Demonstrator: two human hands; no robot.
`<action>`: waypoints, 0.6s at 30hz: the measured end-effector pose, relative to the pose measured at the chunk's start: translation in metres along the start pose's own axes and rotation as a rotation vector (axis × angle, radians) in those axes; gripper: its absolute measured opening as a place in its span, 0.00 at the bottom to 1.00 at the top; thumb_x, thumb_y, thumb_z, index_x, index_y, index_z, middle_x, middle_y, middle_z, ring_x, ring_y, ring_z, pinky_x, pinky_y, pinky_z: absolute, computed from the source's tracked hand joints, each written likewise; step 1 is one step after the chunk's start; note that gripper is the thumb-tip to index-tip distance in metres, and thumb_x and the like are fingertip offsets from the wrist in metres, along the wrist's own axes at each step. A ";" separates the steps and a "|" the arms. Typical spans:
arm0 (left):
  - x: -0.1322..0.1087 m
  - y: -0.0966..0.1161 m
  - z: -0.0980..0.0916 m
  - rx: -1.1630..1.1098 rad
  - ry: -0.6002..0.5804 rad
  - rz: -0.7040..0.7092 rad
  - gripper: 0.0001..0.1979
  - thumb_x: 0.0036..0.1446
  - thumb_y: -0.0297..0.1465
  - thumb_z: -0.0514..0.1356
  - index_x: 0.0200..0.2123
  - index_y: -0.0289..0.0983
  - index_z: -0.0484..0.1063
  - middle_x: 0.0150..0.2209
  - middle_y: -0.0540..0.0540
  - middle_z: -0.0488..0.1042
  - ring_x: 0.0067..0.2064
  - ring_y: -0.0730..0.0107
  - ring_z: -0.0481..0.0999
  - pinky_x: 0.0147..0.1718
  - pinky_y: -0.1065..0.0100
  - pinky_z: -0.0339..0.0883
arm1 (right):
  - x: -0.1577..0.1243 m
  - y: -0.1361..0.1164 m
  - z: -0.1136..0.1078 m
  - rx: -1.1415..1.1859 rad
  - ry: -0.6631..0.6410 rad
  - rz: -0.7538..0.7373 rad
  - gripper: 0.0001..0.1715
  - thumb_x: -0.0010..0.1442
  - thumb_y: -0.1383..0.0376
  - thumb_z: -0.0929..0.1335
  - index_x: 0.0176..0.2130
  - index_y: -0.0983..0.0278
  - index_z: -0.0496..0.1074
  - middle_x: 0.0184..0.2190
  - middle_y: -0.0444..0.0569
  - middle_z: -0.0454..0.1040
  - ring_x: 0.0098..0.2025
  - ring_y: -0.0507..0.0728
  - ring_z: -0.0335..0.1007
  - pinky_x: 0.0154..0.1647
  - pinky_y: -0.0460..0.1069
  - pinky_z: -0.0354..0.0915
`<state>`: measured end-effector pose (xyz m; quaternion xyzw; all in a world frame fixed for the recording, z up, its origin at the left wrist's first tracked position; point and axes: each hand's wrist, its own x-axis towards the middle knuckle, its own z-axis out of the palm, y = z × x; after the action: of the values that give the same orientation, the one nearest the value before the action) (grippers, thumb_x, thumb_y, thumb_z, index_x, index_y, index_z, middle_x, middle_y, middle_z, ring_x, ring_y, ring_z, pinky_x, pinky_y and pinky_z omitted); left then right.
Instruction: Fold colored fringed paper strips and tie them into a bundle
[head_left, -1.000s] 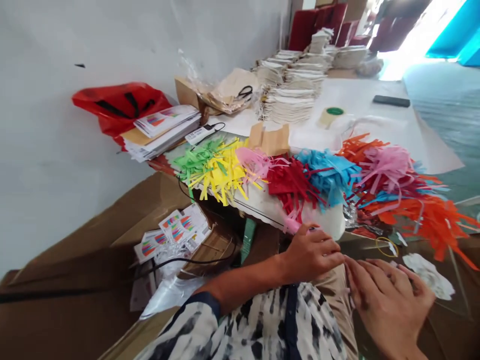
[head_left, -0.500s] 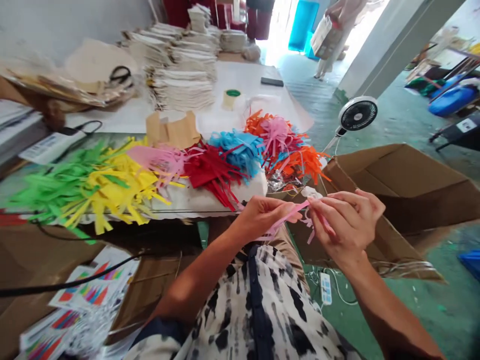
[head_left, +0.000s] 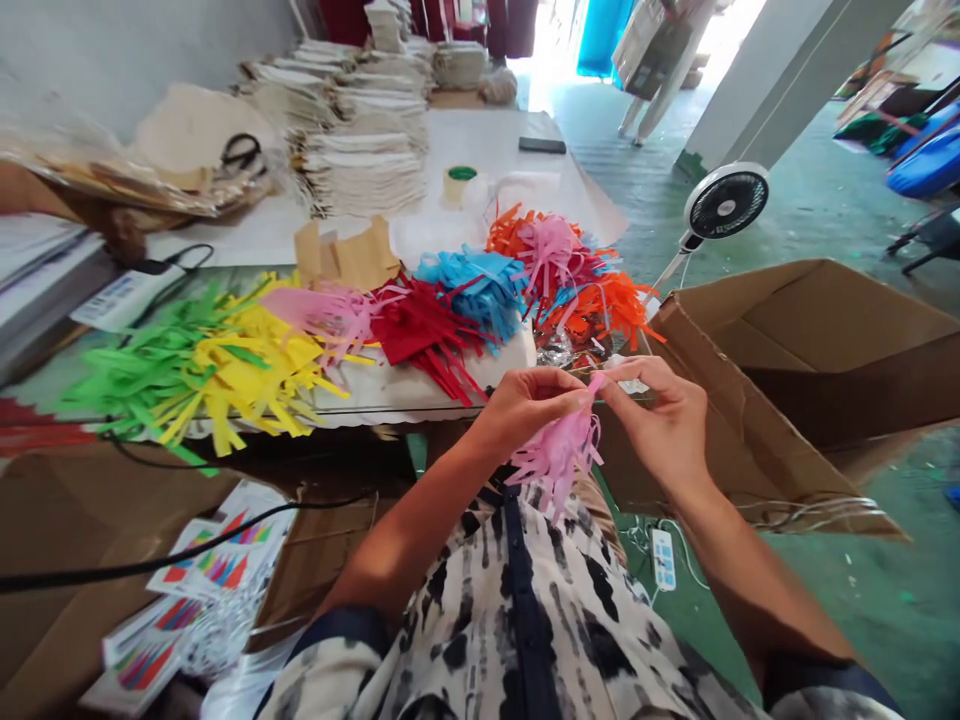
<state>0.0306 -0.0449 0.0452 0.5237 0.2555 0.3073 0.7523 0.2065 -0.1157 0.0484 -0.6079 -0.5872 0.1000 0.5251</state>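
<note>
Head | pink tassel (head_left: 556, 450) | fringe splayed, hanging downward | top gathered thin

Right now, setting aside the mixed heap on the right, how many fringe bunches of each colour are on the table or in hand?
Green heap: 1
Yellow heap: 1
Red heap: 1
Blue heap: 1
Pink: 2 (pink heap, plus tassel between left hand and right hand)
Total: 6

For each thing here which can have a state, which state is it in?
Pink tassel, held by its top, strips hanging
Left hand, closed on pink tassel
Right hand, closed on pink tassel
Large cardboard box, open
Fan, spinning or stopped: cannot tell
Power strip, lying on the floor
Whitish bundles, stacked
</note>
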 end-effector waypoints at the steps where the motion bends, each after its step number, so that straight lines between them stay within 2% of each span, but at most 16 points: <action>1: 0.003 0.000 -0.001 0.023 0.015 0.044 0.17 0.50 0.42 0.76 0.31 0.34 0.81 0.31 0.49 0.78 0.32 0.76 0.71 0.35 0.71 0.64 | 0.002 0.000 0.002 0.056 -0.017 0.046 0.09 0.63 0.57 0.75 0.34 0.58 0.82 0.35 0.46 0.82 0.39 0.58 0.77 0.45 0.55 0.70; 3: 0.007 0.001 -0.002 0.044 0.034 0.117 0.16 0.51 0.42 0.75 0.30 0.35 0.80 0.32 0.49 0.78 0.35 0.75 0.72 0.38 0.71 0.65 | 0.007 0.000 0.004 0.114 -0.026 0.091 0.08 0.62 0.57 0.76 0.33 0.58 0.82 0.34 0.45 0.82 0.39 0.58 0.76 0.45 0.54 0.69; 5: 0.010 0.002 -0.002 0.018 0.040 0.147 0.17 0.51 0.42 0.75 0.29 0.34 0.80 0.34 0.48 0.78 0.37 0.73 0.73 0.41 0.70 0.66 | 0.012 -0.001 0.006 0.124 -0.011 0.074 0.08 0.62 0.58 0.76 0.32 0.57 0.82 0.35 0.44 0.82 0.41 0.58 0.75 0.48 0.54 0.68; 11: 0.012 0.001 0.005 -0.066 0.111 0.178 0.19 0.50 0.44 0.76 0.30 0.34 0.80 0.29 0.50 0.77 0.31 0.75 0.71 0.36 0.71 0.65 | 0.019 -0.006 0.010 0.162 0.003 0.033 0.08 0.63 0.60 0.75 0.31 0.57 0.81 0.35 0.44 0.80 0.42 0.57 0.74 0.48 0.54 0.66; 15: 0.012 0.002 0.007 -0.033 0.138 0.249 0.18 0.51 0.43 0.76 0.30 0.34 0.80 0.31 0.48 0.79 0.33 0.73 0.74 0.36 0.70 0.67 | 0.019 -0.004 0.009 0.258 -0.058 0.081 0.07 0.64 0.57 0.75 0.35 0.57 0.82 0.37 0.44 0.81 0.42 0.57 0.74 0.50 0.54 0.67; 18: 0.009 0.003 0.007 0.035 0.170 0.271 0.15 0.54 0.40 0.74 0.31 0.34 0.79 0.33 0.47 0.80 0.36 0.72 0.77 0.40 0.70 0.70 | 0.018 -0.005 0.005 0.367 -0.177 0.124 0.11 0.68 0.54 0.72 0.41 0.56 0.84 0.41 0.46 0.82 0.45 0.58 0.76 0.51 0.54 0.67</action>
<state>0.0414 -0.0418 0.0498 0.5387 0.2507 0.4445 0.6704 0.2045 -0.0995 0.0589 -0.5260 -0.5643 0.2902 0.5663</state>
